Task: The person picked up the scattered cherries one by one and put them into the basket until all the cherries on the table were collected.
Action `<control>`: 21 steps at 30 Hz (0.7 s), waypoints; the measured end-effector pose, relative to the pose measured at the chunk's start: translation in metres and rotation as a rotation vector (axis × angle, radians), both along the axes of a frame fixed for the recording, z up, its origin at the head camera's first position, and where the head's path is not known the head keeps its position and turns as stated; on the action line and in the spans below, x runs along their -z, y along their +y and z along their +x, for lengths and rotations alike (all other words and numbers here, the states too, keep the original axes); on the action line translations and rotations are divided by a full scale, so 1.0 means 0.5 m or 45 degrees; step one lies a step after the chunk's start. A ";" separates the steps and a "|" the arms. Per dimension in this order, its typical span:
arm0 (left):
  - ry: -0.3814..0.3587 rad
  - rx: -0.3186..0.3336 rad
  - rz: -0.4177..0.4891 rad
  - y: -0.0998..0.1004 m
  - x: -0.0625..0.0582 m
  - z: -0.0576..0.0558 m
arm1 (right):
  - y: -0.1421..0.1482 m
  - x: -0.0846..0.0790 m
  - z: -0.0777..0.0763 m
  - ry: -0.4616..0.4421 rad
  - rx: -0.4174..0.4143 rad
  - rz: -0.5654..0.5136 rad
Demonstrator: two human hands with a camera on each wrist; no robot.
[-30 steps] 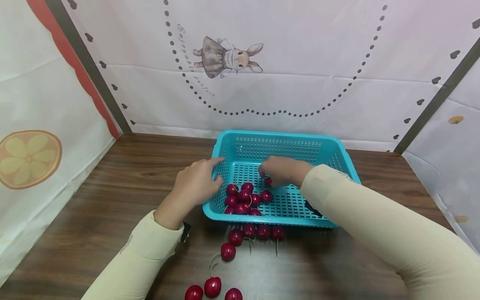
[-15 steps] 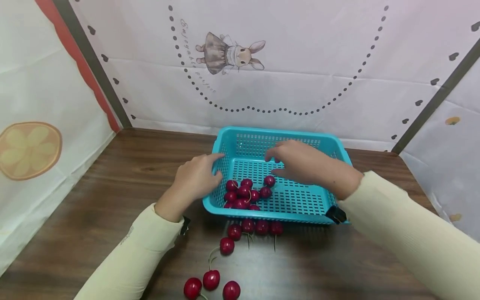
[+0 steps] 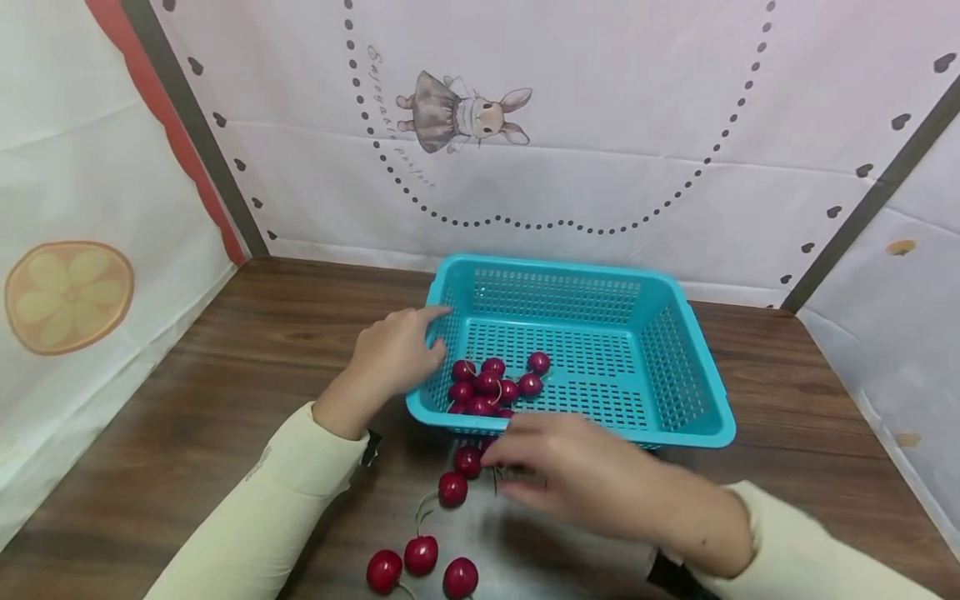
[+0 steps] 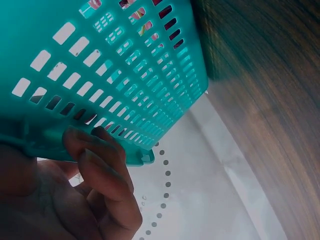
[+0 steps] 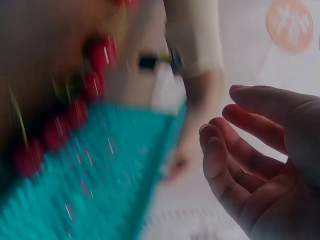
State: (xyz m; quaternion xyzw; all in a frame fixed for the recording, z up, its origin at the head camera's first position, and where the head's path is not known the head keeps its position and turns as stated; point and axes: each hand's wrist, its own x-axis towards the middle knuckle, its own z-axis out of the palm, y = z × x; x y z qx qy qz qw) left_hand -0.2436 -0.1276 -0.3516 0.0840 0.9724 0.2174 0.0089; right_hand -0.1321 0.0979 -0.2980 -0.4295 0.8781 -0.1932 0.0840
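A turquoise plastic basket (image 3: pixel 558 265) with slotted walls stands on the table, a cluster of dark red cherries (image 3: pixel 487 383) in its left part. My left hand (image 3: pixel 393 350) holds the basket's left rim; in the left wrist view its fingers (image 4: pixel 107 175) curl against the rim from outside. Over the basket's front edge hovers my right hand (image 3: pixel 577 471), thumb and fingers apart, nothing between them. It partly hides a row of cherries along the basket's front; a cherry (image 3: pixel 468 462) there shows just left of its fingertips. The right wrist view is blurred, with cherries (image 5: pixel 56 132) beside the basket.
More loose cherries lie nearer me on the wooden table (image 3: pixel 315 300), among them a stemmed cherry (image 3: pixel 422 555) and another cherry (image 3: pixel 461 577). A white printed cloth (image 3: pixel 600 100) stands as a wall behind the basket and along both sides.
My right hand has let go of a cherry in the basket, risen, and come back toward me over the front rim. The left hand has stayed on the basket.
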 end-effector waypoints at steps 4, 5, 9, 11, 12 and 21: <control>-0.033 -0.003 0.004 -0.005 0.006 0.008 | -0.031 0.063 0.026 -0.082 -0.207 0.075; -0.041 -0.006 0.004 -0.007 0.007 0.010 | -0.039 0.080 0.031 -0.087 -0.250 0.105; -0.043 -0.007 -0.014 -0.011 0.016 0.014 | -0.064 0.139 0.043 -0.090 -0.384 0.214; -0.039 0.004 -0.018 -0.009 0.019 0.012 | -0.072 0.162 0.049 -0.047 -0.445 0.252; -0.033 0.011 -0.017 -0.008 0.020 0.011 | -0.074 0.171 0.052 -0.021 -0.469 0.258; 0.026 0.010 0.005 -0.003 0.003 0.004 | -0.072 0.188 0.057 0.085 -0.557 0.240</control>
